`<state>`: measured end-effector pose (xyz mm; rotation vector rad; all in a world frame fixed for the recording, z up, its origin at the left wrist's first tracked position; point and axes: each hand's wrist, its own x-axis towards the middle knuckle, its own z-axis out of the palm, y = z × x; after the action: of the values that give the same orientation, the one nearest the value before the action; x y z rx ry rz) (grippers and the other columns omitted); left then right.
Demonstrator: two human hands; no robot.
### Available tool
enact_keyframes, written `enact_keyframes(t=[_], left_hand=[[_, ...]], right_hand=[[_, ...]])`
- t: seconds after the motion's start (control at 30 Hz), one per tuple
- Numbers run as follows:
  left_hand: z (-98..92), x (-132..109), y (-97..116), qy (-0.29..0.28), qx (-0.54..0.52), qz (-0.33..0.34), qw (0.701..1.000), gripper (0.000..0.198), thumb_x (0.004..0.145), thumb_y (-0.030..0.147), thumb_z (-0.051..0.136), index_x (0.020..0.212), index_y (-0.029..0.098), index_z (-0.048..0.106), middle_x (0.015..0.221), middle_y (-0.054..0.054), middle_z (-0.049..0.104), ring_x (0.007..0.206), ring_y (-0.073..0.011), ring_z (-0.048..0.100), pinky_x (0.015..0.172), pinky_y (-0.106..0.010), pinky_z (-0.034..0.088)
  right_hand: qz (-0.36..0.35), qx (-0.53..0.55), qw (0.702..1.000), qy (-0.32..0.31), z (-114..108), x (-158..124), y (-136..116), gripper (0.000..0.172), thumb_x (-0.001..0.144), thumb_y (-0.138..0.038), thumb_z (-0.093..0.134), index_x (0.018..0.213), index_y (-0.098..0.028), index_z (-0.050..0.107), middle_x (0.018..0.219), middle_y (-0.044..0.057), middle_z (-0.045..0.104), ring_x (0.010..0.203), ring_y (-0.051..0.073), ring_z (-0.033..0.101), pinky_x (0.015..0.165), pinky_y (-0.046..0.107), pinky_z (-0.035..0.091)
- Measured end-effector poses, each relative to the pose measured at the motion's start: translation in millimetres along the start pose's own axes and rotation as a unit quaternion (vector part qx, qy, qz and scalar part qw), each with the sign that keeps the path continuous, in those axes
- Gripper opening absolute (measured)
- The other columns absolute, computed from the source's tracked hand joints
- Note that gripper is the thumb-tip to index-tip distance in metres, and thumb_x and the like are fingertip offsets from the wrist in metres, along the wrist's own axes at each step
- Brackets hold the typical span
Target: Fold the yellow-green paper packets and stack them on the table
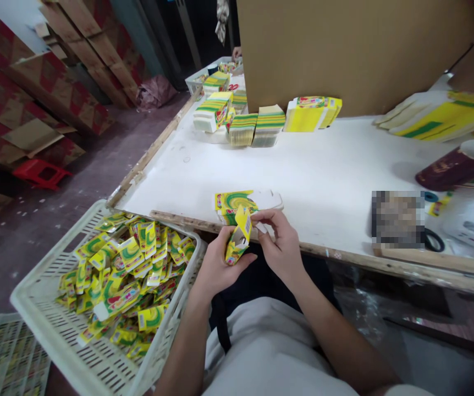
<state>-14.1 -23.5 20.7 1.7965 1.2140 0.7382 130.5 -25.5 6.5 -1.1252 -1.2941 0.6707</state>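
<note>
My left hand [218, 267] is closed around a small yellow carton [239, 236], which is tilted with its end flap standing up. On the carton's right side, the fingers of my right hand [280, 245] are pinched together at the flap; whether they grip it is hard to see. Just beyond both hands a small stack of flat yellow cartons [232, 202] lies at the table's near edge, white flaps pointing right. Left of my left hand stands a white plastic crate [66, 335] heaped with folded yellow cartons [132, 258].
Bundles of flat cartons [243, 129] line the back of the white table [323, 181], before a tall cardboard panel [344, 55]. A dark mug [447, 170] lies at the right. Stacked boxes [51, 82] and a red stool [43, 172] are on the left. Another person's hand [237, 53] shows far back.
</note>
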Motion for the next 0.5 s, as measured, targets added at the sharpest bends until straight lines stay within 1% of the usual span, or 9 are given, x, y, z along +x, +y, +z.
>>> enact_keyframes(t=[0.13,0.3,0.4,0.5], left_hand=[[0.0,0.9,0.6,-0.011,-0.007,0.004,1.000,0.040,0.072,0.028,0.065,0.106,0.019,0.046,0.088,0.000,0.059,0.077,-0.0142,0.056,0.071,-0.025,0.044],[-0.4,-0.1,0.2,-0.005,0.008,-0.002,1.000,0.044,0.071,0.032,0.066,0.108,0.020,0.045,0.087,0.000,0.059,0.076,-0.0150,0.056,0.072,-0.027,0.044],[-0.6,0.5,-0.1,0.010,0.022,0.011,1.000,0.045,0.070,0.035,0.066,0.107,0.020,0.045,0.093,-0.002,0.060,0.083,-0.0173,0.057,0.076,-0.029,0.044],[0.0,2.5,-3.8,0.034,0.063,0.017,0.997,0.052,0.068,0.038,0.068,0.110,0.021,0.044,0.101,-0.004,0.060,0.092,-0.0206,0.057,0.081,-0.032,0.043]], right_hand=[[-0.002,0.031,0.999,-0.007,1.2,-0.4,-0.4,0.025,0.079,-0.014,0.049,0.103,-0.022,0.050,0.095,0.004,0.060,0.088,0.017,0.058,0.080,0.033,0.049],[0.001,0.017,1.000,-0.008,2.1,-0.8,3.2,0.026,0.077,-0.008,0.046,0.099,-0.022,0.051,0.092,0.003,0.060,0.087,0.017,0.058,0.080,0.033,0.048],[0.019,0.030,0.999,-0.018,0.4,-1.3,5.9,0.027,0.076,-0.008,0.048,0.099,-0.022,0.052,0.094,0.003,0.060,0.087,0.016,0.058,0.081,0.033,0.049],[0.034,0.082,0.996,-0.024,-1.9,-1.9,5.7,0.031,0.077,-0.012,0.050,0.106,-0.022,0.049,0.102,0.005,0.057,0.090,0.017,0.059,0.082,0.034,0.049]])
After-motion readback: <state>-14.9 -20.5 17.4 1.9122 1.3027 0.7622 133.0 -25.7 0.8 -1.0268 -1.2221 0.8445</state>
